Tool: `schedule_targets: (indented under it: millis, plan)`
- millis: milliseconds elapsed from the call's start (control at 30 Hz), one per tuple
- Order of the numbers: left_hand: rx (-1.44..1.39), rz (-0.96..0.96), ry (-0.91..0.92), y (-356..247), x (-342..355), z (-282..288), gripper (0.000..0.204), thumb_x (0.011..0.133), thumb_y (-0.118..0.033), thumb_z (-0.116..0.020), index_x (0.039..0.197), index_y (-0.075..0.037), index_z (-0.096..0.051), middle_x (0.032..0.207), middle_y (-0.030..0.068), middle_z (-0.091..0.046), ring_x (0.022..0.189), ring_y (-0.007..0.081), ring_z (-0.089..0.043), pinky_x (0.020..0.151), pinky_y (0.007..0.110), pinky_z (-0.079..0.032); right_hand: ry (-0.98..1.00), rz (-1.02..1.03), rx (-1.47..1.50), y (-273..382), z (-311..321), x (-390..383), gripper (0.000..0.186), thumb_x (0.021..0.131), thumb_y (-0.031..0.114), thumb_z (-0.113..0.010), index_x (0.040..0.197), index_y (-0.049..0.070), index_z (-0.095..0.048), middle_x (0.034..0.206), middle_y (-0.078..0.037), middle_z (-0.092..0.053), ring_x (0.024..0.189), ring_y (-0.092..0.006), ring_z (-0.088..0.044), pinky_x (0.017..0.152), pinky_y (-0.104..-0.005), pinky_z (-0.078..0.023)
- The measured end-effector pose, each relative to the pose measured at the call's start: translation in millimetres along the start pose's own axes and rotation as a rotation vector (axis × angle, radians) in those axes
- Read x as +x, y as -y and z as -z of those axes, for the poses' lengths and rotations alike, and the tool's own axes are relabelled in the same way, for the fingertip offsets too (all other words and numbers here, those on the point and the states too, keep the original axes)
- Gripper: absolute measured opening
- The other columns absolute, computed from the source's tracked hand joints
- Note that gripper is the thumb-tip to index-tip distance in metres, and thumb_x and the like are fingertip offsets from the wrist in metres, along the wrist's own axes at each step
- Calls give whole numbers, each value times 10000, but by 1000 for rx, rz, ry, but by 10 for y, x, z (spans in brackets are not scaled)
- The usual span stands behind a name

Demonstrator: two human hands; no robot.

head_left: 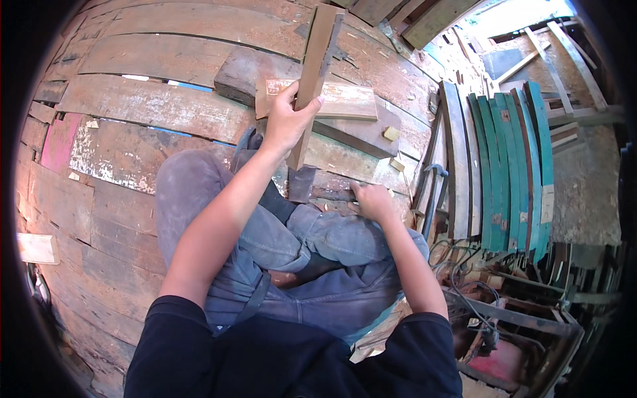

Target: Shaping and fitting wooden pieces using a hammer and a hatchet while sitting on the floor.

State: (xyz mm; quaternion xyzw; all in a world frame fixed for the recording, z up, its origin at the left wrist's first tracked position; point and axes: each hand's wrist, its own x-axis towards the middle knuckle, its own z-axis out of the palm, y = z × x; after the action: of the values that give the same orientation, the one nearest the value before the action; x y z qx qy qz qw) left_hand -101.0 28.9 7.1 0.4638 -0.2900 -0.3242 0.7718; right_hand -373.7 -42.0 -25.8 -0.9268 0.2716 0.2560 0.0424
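My left hand (pixel 290 121) is wrapped round a long wooden board (pixel 318 60), which stands tilted, its lower end near my legs. Low in front of my right shin, my right hand (pixel 373 201) closes on the handle of a hatchet (pixel 302 184). The hatchet's dark, broad head is beside the board's lower end; the fingers partly hide the handle. Beyond the board, a shorter plank (pixel 348 103) with flaking pale paint lies across a thick dark timber block (pixel 361 134).
Worn floorboards (pixel 139 99) with gaps and wood chips surround my folded legs. To the right stand several green slats (pixel 507 172), with a metal bar (pixel 431 199) nearby. A rusty metal frame with cables (pixel 511 325) sits at the lower right. A pink board piece (pixel 61 141) lies left.
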Motion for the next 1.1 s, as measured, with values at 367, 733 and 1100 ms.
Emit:
schedule_targets:
  millis: [367,733,1100]
  plan:
    - [17,-16,15,-28,26,22,340,867,-158,-713,1135,24,-609,1015,59,-644,900,99,-607,791,242,-491,-525,-387,295,-683,478,-1279,295,953,295,-554,964,4,-604,705,-188,-628,592,-333,-610,561,-414,-476]
    - [47,61,30,122,57,32,299,857,-190,-724,1073,-8,-628,923,34,-646,883,103,-606,802,247,-476,-1335,-71,1096,-417,1753,-972,248,1029,280,-435,1050,34,-458,637,1,-468,452,-59,-442,363,-203,-311]
    - [19,78,25,43,8,17,278,863,-187,-713,1057,-10,-622,907,35,-641,874,102,-594,815,251,-459,-608,-684,1357,-471,-136,-100,261,1016,300,-451,908,62,-458,559,-22,-456,394,-126,-457,342,-292,-381]
